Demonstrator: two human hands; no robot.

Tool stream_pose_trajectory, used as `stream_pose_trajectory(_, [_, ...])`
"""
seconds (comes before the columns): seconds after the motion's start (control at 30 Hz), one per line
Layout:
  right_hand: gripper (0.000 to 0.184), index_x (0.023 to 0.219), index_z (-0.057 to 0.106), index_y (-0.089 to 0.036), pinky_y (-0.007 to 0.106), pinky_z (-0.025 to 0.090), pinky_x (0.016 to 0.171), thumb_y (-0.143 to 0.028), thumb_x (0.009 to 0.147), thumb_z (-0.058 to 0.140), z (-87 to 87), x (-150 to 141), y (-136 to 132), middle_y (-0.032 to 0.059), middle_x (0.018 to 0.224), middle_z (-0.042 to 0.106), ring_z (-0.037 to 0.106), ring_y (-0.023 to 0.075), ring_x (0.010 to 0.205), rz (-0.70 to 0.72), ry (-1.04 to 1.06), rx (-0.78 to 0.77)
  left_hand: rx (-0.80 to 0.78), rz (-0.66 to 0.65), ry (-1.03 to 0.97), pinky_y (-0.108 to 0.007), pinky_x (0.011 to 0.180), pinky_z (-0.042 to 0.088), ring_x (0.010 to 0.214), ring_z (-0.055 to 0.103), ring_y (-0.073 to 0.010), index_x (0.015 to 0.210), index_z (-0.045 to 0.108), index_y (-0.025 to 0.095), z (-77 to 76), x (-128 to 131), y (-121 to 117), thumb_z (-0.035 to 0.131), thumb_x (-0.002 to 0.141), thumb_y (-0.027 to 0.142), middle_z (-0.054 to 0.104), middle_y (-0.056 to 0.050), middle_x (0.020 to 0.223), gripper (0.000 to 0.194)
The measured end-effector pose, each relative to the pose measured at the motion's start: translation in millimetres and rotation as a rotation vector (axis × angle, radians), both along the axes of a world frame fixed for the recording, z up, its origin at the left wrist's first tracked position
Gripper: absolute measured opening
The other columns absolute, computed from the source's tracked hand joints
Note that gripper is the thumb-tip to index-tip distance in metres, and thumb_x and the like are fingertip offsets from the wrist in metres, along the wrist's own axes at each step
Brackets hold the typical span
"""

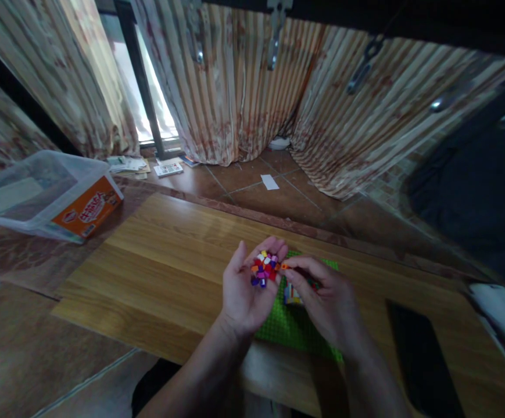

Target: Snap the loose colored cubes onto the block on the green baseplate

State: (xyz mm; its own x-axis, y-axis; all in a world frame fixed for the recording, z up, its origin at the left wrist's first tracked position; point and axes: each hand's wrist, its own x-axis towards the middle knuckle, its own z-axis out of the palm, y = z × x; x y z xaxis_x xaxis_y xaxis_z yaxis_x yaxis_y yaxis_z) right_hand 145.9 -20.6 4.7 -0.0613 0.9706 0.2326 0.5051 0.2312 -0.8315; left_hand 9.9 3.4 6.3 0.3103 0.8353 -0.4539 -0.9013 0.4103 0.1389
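Note:
My left hand (pixel 246 296) is turned palm up and cupped, bearing a small heap of toy bricks (pixel 264 269) in red, orange, purple, pink, white and yellow. Thumb and forefinger of my right hand (pixel 326 293) pinch a small orange brick (pixel 284 266) at the edge of that heap. Below both hands lies a green studded baseplate (pixel 296 331) on the wooden table. A multicoloured brick build (pixel 292 294) stands on the plate, partly hidden behind my right hand.
On the table's right lies a black flat object (pixel 422 354), with a white object (pixel 502 310) beyond it. A clear plastic bin (pixel 38 212) with an orange label stands at left. Papers (pixel 128 165) lie on the tiled floor near striped curtains (pixel 235 87).

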Motion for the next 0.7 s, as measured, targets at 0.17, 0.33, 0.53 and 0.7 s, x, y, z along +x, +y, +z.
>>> stream_pose_trajectory(0.17, [0.008,0.085,0.074,-0.025,0.026,0.054,0.063,-0.03,0.078,0.075,6.6,21,-1,-0.001,0.078,0.073,0.066,0.0139,0.068,-0.179,0.241,0.001,-0.011,0.001,0.019,-0.033,0.093,0.052,0.1,0.067,-0.023,0.1,0.069,0.004,-1.7,1,1,0.051,0.093,0.042,0.07,-0.019,0.108,0.042])
stream_pose_trajectory(0.33, [0.011,0.083,0.076,-0.025,0.028,0.056,0.069,-0.03,0.073,0.077,7.5,60,4,0.0,0.08,0.075,0.068,0.0152,0.073,-0.385,0.213,0.03,-0.035,-0.001,0.073,-0.03,0.085,0.056,0.09,0.068,-0.0203,0.097,0.07,0.005,-1.5,2,2,0.051,0.093,0.038,0.071,-0.018,0.1,0.039])
stream_pose_trajectory(0.53, [0.012,0.085,0.076,-0.024,0.034,0.056,0.076,-0.031,0.078,0.07,-9.8,93,5,0.0026,0.088,0.075,0.069,0.0193,0.083,-0.399,0.053,0.022,-0.055,0.005,0.119,-0.03,0.08,0.058,0.088,0.069,-0.0207,0.099,0.069,0.004,-0.3,4,2,0.051,0.093,0.036,0.07,-0.018,0.096,0.037])
stream_pose_trajectory(0.7, [0.016,0.085,0.076,-0.023,0.037,0.056,0.079,-0.032,0.083,0.063,-21.7,96,6,0.0047,0.091,0.074,0.069,0.0217,0.086,-0.26,-0.081,-0.005,-0.063,-0.003,0.135,-0.03,0.078,0.059,0.087,0.069,-0.0217,0.101,0.068,0.003,-0.2,7,3,0.05,0.093,0.034,0.07,-0.019,0.096,0.037])
